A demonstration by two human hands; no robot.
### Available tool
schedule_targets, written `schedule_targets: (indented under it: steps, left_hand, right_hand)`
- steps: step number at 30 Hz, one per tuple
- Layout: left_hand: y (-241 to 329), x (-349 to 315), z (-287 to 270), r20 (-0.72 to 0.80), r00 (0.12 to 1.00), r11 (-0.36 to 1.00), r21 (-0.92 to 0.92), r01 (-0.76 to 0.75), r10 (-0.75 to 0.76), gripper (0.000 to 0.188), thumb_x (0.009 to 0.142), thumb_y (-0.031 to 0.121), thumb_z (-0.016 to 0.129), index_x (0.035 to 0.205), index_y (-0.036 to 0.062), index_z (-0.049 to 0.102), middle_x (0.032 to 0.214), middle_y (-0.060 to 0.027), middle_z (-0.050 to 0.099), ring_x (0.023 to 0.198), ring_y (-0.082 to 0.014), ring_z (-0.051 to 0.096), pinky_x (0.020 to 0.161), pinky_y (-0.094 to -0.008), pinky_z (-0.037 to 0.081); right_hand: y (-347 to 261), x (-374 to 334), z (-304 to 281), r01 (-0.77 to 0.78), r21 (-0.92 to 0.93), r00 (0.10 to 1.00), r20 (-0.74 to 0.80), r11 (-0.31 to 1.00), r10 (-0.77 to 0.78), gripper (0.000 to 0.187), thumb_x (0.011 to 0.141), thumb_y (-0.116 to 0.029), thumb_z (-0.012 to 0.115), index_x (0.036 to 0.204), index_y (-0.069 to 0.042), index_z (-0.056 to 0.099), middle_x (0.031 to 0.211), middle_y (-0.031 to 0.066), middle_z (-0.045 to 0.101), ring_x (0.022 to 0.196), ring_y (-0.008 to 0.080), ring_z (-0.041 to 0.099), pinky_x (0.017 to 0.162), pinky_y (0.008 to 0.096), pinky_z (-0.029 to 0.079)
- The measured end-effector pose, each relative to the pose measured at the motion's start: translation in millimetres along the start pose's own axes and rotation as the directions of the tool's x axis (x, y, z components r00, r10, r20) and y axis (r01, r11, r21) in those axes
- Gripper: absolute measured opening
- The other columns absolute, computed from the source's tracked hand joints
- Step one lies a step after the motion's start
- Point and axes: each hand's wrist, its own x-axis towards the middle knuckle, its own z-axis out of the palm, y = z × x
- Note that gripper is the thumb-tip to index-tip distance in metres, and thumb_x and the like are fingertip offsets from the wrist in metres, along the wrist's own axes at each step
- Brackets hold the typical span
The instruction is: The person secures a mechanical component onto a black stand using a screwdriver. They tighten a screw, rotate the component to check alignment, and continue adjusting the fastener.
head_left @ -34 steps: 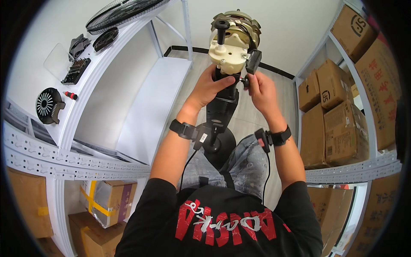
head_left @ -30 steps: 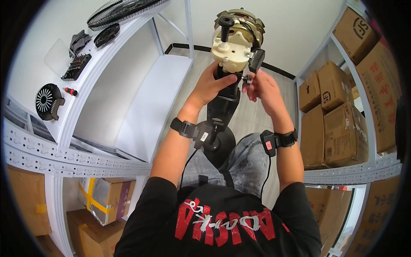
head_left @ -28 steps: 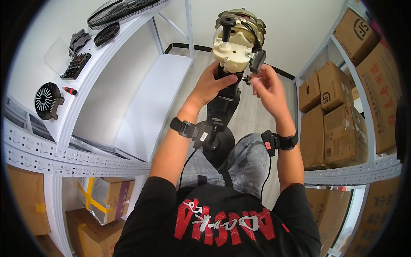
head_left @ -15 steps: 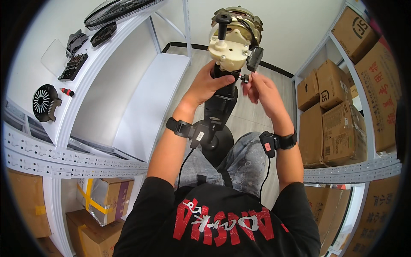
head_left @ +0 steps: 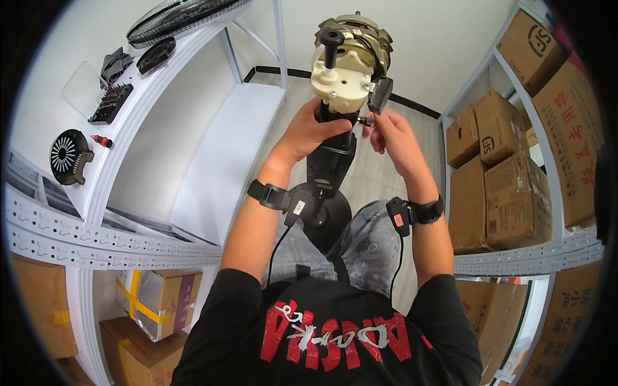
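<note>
A standing fan with its head uncovered rises in front of me, its metal motor (head_left: 360,42) tilted at the top above a cream gearbox housing (head_left: 341,87). A black oscillation knob (head_left: 331,38) sticks up from that housing. My left hand (head_left: 312,132) is wrapped round the black neck of the fan, thumb across its front. At the neck's right side, the curled fingers of my right hand (head_left: 391,132) close at the end of a small black clamp knob (head_left: 365,121); the fingertips are partly hidden. Just above them hangs a black box-shaped part (head_left: 380,95) on the motor.
On the left shelf lie a fan grille (head_left: 174,22), a dark motor cover (head_left: 67,156), a bit set (head_left: 111,104) and a red-black screwdriver (head_left: 102,140). Cardboard boxes (head_left: 508,193) fill the right rack. The round fan base (head_left: 331,215) stands between my legs.
The fan head has shifted slightly left and down. My right hand has moved a little left with the clamp knob; my left hand keeps its hold on the neck.
</note>
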Motion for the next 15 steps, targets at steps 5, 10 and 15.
schedule_targets:
  steps: [5,10,15]
  left_hand:
    - [0,1,2,-0.003,1.0,0.998,0.059,-0.029,0.029,0.06,0.079,0.031,0.083,0.126,0.0009,0.062,0.115,-0.0064,0.069,0.107,-0.0155,0.063,0.097,-0.0301,0.048]
    - [9,-1,7,0.031,0.999,0.999,-0.026,0.022,-0.021,0.056,0.078,0.025,0.086,0.122,0.0005,0.062,0.113,-0.0045,0.067,0.105,-0.0131,0.062,0.095,-0.0286,0.048]
    - [8,-3,7,0.032,0.999,1.0,0.003,-0.016,0.016,0.052,0.08,0.026,0.084,0.121,0.0009,0.064,0.111,-0.0043,0.068,0.104,-0.0136,0.062,0.094,-0.0292,0.048]
  right_hand:
    - [-5,-18,0,0.411,-0.564,0.874,0.02,0.717,-0.485,0.02,0.085,-0.006,0.075,0.103,-0.002,0.066,0.082,-0.0027,0.061,0.062,0.0049,0.047,0.057,0.0207,0.041]
    - [2,0,0,0.035,-0.102,0.998,-0.043,0.994,-0.04,0.019,0.097,-0.019,0.063,0.085,-0.004,0.062,0.07,-0.0002,0.058,0.057,0.006,0.047,0.048,0.0209,0.033]
    - [-1,6,-1,-0.228,0.139,0.968,0.143,0.964,0.208,0.02,0.101,-0.024,0.055,0.1,-0.005,0.059,0.077,0.0028,0.06,0.056,0.0066,0.047,0.046,0.0225,0.033]
